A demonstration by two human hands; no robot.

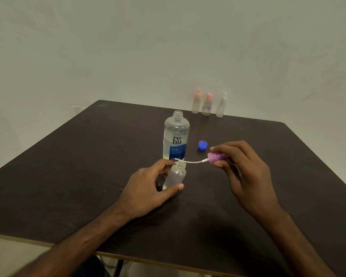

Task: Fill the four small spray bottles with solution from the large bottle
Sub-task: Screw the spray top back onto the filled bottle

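Nearest, on the dark matte surface (68, 176): left grip (148, 188) curled round a small frosted bottle (175, 175), cylindrical, upright, threaded neck bare. Just right of it, right grip (246, 172) pinching a purple spray top (215, 157) held sideways, with its thin white tube (192, 161) reaching to the bottle's neck. Behind, a large clear bottle (176, 136), round-shouldered, blue-labelled, upright and uncapped. Near its right side, a small blue cap (202, 145). At the far edge, three small spray bottles (207, 105) in a row, two pink-topped, one white-topped.
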